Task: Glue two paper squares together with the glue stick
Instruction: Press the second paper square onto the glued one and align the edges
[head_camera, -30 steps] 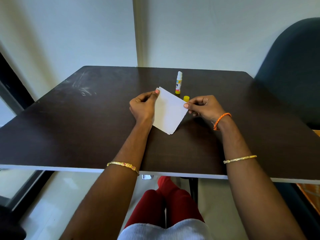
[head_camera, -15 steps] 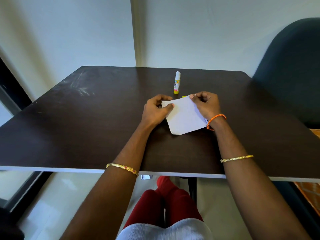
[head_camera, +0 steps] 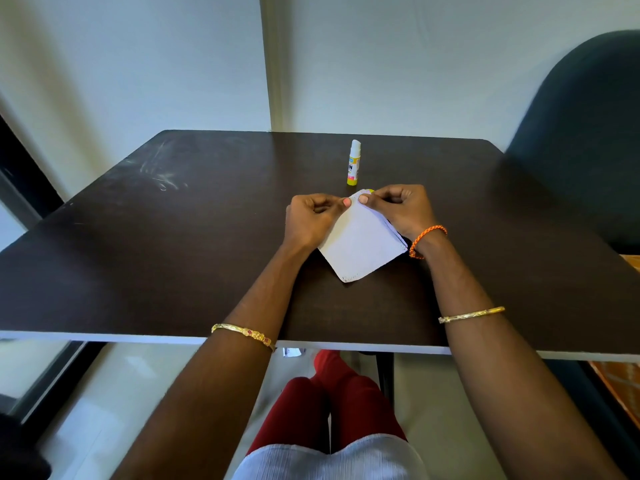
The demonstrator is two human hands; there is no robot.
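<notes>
A: Where's the paper (head_camera: 360,244)?

B: Near the middle of the table (head_camera: 173,258), turned like a diamond, its near corner touching or almost touching the dark top. Both hands have it by the far corner.

A: Pinched?

B: Yes. The left hand (head_camera: 313,220) grips the far corner from the left, thumb on the upper face, other fingers curled in. The right hand (head_camera: 398,209) grips the same corner from the right, thumb pressed on the edge. The two thumbs sit just beside each other (almost nail to nail).

A: One sheet or two?

B: Along the right edge, layered lines show, so more than one sheet is stacked there. How many exactly, I cannot tell.

A: And the glue?

B: The glue stick (head_camera: 353,163) stands upright, farther back than the hands, just beyond the paper's far corner and apart from it. Its top is white, its body yellow with a label. A sliver of yellow (head_camera: 370,190) peeks out right behind the corner of the paper; too hidden to say what it is.

A: Anything else?

B: An orange cord (head_camera: 427,239) on the right wrist, a gold bangle (head_camera: 471,315) higher up that arm, another bangle (head_camera: 244,333) on the left arm. A dark chair (head_camera: 581,140) stands at the far right.
</notes>
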